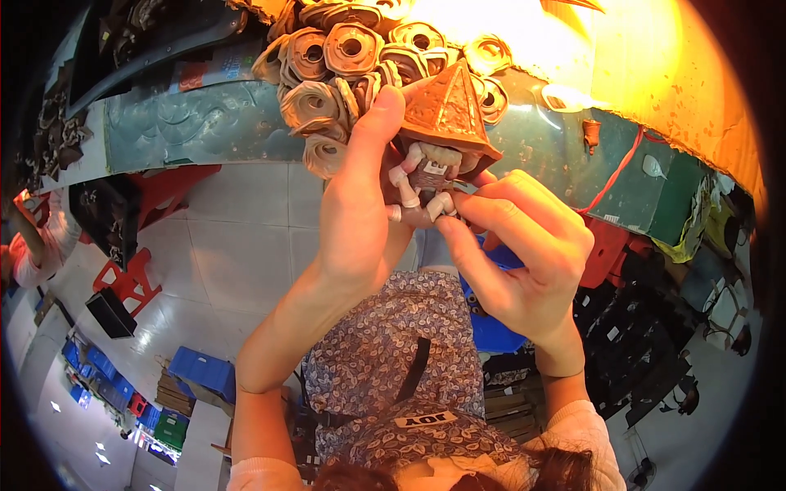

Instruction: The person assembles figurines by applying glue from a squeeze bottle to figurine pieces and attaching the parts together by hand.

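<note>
In front of me, above the table's near edge, is a small toy figure (pixel 426 182) with pale jointed limbs and a brown body. A brown, pointed, roof-like hat (pixel 450 102) covers its top. My left hand (pixel 360 200) is closed round the figure from the left, its thumb up along the hat's side. From the right, my right hand (pixel 528 245) pinches the figure's lower right limb between thumb and fingers. My fingers hide part of the figure's right side.
Behind the figure, tan and brown petal-edged parts (pixel 352 49) with round holes are heaped on the green tabletop (pixel 213 123). A small brown piece (pixel 591 135), a red wire (pixel 626 168) and cardboard (pixel 704 90) lie rightward. Another person's arm (pixel 53 233) shows far left, near a red stool (pixel 131 278).
</note>
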The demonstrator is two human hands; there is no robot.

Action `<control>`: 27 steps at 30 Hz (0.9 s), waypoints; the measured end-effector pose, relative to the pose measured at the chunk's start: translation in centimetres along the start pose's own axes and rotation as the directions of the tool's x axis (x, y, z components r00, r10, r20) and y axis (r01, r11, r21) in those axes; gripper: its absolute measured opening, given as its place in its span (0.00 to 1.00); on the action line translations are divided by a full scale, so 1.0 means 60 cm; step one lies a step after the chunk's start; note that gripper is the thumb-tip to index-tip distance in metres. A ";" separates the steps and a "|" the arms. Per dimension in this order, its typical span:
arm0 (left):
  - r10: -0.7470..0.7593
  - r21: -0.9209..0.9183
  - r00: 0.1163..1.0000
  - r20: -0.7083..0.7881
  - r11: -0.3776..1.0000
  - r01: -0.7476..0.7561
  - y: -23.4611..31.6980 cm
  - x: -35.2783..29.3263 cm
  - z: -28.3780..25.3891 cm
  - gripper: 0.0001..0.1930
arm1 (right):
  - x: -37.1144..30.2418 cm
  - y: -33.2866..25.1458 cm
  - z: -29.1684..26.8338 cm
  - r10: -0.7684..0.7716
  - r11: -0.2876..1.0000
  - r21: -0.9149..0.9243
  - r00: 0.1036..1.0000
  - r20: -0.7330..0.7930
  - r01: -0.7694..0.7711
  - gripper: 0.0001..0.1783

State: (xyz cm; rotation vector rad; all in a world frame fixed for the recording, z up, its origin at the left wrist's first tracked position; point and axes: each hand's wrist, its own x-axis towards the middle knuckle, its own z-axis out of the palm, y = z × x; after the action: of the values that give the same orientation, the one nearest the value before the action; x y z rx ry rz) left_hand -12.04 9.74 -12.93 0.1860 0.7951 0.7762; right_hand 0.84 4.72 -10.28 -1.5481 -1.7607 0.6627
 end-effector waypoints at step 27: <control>-0.310 -0.174 0.950 0.029 0.935 0.310 -0.005 0.018 -0.024 0.19 | 0.012 0.011 -0.001 0.159 0.972 0.149 0.976 0.148 -0.181 0.08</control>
State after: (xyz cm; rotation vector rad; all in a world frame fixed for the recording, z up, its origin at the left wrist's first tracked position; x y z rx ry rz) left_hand -12.42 10.05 -14.70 -0.0986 0.7283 0.5423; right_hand 1.25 5.54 -10.62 -1.5847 -1.6368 0.9912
